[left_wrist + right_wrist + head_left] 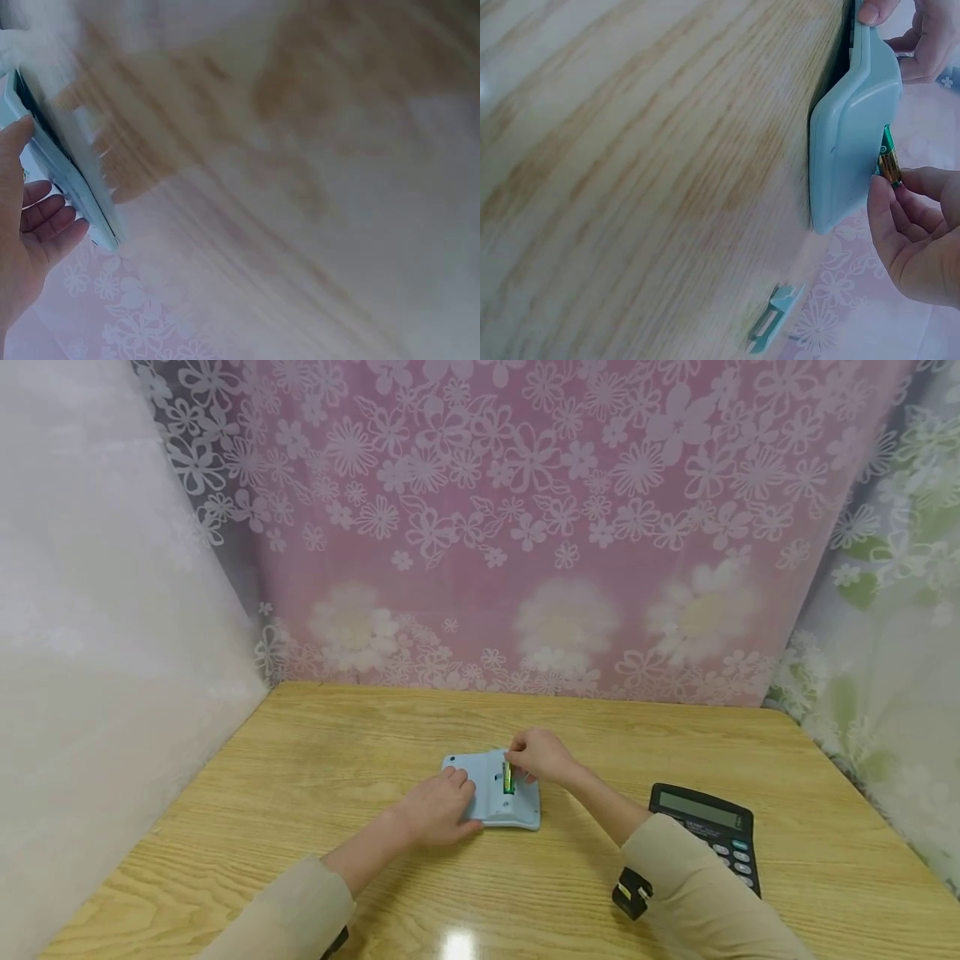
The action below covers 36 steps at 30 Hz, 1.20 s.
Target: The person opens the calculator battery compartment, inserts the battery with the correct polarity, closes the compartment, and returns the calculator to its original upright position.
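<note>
A light blue calculator (pixel 478 768) lies face down on the wooden table, its battery compartment uncovered. My left hand (pixel 438 806) holds it at the left side, fingers over the back and thumb by the near edge. A green and gold battery (pixel 888 159) is at the compartment, tilted in the right wrist view. My right hand (pixel 546 755) pinches the battery's far end between thumb and fingers. Whether the battery is fully seated cannot be told. A small light blue battery cover (pixel 775 318) rests on the table beyond the calculator, seen in the right wrist view.
To the right, a black calculator (pixel 705 814) lies face up, partly hidden by my right sleeve (pixel 697 877). A flowered pink curtain (pixel 525 527) hangs behind the table's (pixel 337 735) far edge, with pale curtains at both sides.
</note>
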Each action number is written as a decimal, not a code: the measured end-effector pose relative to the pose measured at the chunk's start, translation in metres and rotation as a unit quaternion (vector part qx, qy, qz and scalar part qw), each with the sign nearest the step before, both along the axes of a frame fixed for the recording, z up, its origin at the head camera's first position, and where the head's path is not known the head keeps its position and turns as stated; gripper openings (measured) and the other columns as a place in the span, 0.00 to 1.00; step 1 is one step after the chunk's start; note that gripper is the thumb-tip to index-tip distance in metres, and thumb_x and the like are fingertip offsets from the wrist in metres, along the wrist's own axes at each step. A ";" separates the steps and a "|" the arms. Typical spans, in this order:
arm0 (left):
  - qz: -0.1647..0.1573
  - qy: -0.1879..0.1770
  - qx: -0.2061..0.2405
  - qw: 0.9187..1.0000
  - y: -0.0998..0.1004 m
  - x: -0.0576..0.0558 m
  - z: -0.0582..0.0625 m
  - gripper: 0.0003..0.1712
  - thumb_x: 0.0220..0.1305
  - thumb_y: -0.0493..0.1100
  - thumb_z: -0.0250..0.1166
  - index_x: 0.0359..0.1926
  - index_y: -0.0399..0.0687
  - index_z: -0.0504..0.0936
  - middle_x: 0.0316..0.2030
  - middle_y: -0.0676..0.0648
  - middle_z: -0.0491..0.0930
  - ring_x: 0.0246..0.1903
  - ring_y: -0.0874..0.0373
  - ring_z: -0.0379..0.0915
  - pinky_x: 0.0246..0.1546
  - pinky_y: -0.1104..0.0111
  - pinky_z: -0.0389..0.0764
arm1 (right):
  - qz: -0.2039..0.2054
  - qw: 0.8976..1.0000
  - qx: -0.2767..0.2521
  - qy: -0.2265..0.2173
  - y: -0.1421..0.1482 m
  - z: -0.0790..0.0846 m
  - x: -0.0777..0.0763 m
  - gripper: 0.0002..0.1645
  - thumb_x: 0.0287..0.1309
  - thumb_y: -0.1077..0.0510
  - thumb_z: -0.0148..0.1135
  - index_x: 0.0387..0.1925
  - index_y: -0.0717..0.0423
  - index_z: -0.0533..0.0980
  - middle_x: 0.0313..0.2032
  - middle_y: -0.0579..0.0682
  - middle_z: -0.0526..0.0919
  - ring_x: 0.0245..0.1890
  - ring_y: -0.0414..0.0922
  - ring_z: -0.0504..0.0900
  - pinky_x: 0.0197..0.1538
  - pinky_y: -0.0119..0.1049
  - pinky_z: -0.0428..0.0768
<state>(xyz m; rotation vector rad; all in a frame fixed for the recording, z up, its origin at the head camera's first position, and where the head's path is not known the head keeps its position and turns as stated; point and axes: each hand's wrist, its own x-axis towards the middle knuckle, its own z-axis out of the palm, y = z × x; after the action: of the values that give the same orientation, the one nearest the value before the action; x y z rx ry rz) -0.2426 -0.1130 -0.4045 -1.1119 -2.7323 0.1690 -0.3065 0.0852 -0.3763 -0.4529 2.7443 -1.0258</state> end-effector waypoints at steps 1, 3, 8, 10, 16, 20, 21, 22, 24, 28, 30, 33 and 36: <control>-0.002 0.002 0.001 1.000 0.000 0.000 0.000 0.26 0.61 0.61 0.57 0.36 0.40 0.75 0.30 0.49 0.69 0.31 0.57 0.63 0.35 0.68 0.70 | -0.002 1.000 -0.001 -0.001 0.000 0.000 0.000 0.07 0.59 0.61 0.59 0.29 0.62 0.79 0.22 0.52 0.76 0.22 0.47 0.79 0.26 0.36 0.79; -0.005 0.006 0.004 1.000 0.000 0.000 -0.001 0.26 0.62 0.61 0.57 0.37 0.40 0.75 0.30 0.49 0.69 0.32 0.57 0.63 0.35 0.68 0.70 | -0.001 1.000 -0.002 -0.002 0.001 0.001 0.000 0.08 0.59 0.61 0.59 0.29 0.61 0.79 0.22 0.52 0.76 0.22 0.47 0.78 0.26 0.36 0.80; -0.005 0.010 -0.001 1.000 0.000 -0.001 0.000 0.26 0.62 0.61 0.57 0.38 0.40 0.75 0.32 0.48 0.70 0.32 0.56 0.63 0.37 0.67 0.70 | 0.003 1.000 -0.012 -0.001 0.002 0.002 0.000 0.08 0.60 0.62 0.58 0.29 0.62 0.80 0.22 0.53 0.77 0.23 0.47 0.79 0.26 0.36 0.80; -0.004 0.008 -0.005 1.000 0.000 -0.001 0.000 0.26 0.62 0.61 0.56 0.39 0.40 0.75 0.32 0.48 0.71 0.33 0.56 0.64 0.38 0.67 0.71 | 0.000 1.000 -0.015 -0.003 0.002 0.002 0.000 0.08 0.60 0.62 0.58 0.29 0.62 0.80 0.22 0.53 0.77 0.22 0.47 0.79 0.26 0.36 0.80; -0.003 0.003 -0.011 1.000 0.001 0.000 0.001 0.27 0.62 0.62 0.56 0.39 0.40 0.75 0.33 0.47 0.71 0.34 0.56 0.65 0.38 0.66 0.71 | -0.010 1.000 -0.018 -0.006 0.003 0.000 0.000 0.07 0.58 0.62 0.61 0.28 0.63 0.80 0.22 0.53 0.78 0.22 0.47 0.80 0.26 0.35 0.80; -0.002 -0.001 -0.013 1.000 0.001 -0.001 0.002 0.27 0.62 0.62 0.56 0.38 0.40 0.75 0.32 0.48 0.70 0.33 0.56 0.64 0.38 0.67 0.71 | -0.014 1.000 -0.018 -0.001 0.004 0.000 0.000 0.08 0.57 0.61 0.62 0.26 0.63 0.78 0.21 0.52 0.77 0.20 0.47 0.80 0.25 0.36 0.80; -0.002 -0.003 -0.012 1.000 0.002 -0.001 0.003 0.27 0.62 0.62 0.56 0.38 0.40 0.75 0.32 0.48 0.70 0.33 0.56 0.64 0.38 0.67 0.71 | -0.015 1.000 -0.018 0.000 0.004 0.000 0.000 0.08 0.57 0.61 0.62 0.25 0.63 0.78 0.20 0.52 0.77 0.20 0.48 0.80 0.25 0.36 0.80; -0.001 -0.004 -0.011 1.000 0.002 -0.001 0.003 0.26 0.62 0.62 0.56 0.38 0.40 0.75 0.32 0.48 0.70 0.33 0.56 0.64 0.37 0.67 0.70 | -0.014 1.000 -0.019 0.002 0.004 0.000 0.000 0.09 0.57 0.61 0.62 0.25 0.62 0.78 0.20 0.53 0.77 0.19 0.48 0.80 0.25 0.37 0.80; 0.000 -0.007 -0.010 1.000 0.002 -0.001 0.003 0.27 0.61 0.62 0.57 0.38 0.40 0.75 0.31 0.48 0.70 0.33 0.56 0.64 0.37 0.67 0.70 | -0.011 1.000 -0.021 0.004 0.005 0.000 0.001 0.09 0.57 0.61 0.62 0.24 0.62 0.77 0.20 0.53 0.77 0.19 0.49 0.80 0.25 0.38 0.80; 0.000 -0.006 -0.014 1.000 0.002 -0.001 0.003 0.27 0.61 0.62 0.57 0.38 0.41 0.75 0.32 0.48 0.70 0.33 0.56 0.64 0.37 0.67 0.71 | -0.002 1.000 -0.020 0.007 0.005 -0.001 0.001 0.09 0.57 0.61 0.62 0.24 0.62 0.77 0.20 0.54 0.77 0.20 0.49 0.80 0.25 0.38 0.80; -0.002 -0.005 -0.014 1.000 0.001 -0.001 0.002 0.27 0.61 0.62 0.57 0.38 0.41 0.75 0.32 0.48 0.70 0.33 0.56 0.64 0.38 0.67 0.71 | 0.003 1.000 -0.014 0.010 0.006 -0.001 0.001 0.10 0.58 0.61 0.62 0.24 0.61 0.77 0.20 0.53 0.77 0.20 0.48 0.79 0.24 0.36 0.79; -0.002 -0.006 -0.007 1.000 0.001 -0.001 0.002 0.27 0.61 0.62 0.57 0.38 0.40 0.75 0.32 0.48 0.70 0.33 0.56 0.64 0.38 0.67 0.71 | 0.013 1.000 -0.002 0.011 0.006 -0.002 0.000 0.09 0.58 0.61 0.61 0.24 0.60 0.76 0.21 0.52 0.77 0.21 0.46 0.78 0.25 0.34 0.79; 0.003 -0.009 0.000 1.000 0.001 -0.001 0.000 0.26 0.61 0.62 0.57 0.37 0.40 0.74 0.31 0.48 0.69 0.32 0.56 0.63 0.37 0.67 0.71 | 0.031 0.999 0.002 0.010 0.006 -0.003 0.000 0.08 0.59 0.61 0.60 0.26 0.60 0.76 0.23 0.51 0.77 0.22 0.43 0.78 0.27 0.33 0.79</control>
<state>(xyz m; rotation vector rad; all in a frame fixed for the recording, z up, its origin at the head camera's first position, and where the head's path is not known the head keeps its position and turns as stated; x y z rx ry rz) -0.2433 -0.1123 -0.4044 -1.1108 -2.7507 0.1602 -0.3067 0.0912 -0.3797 -0.5474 2.7301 -1.0061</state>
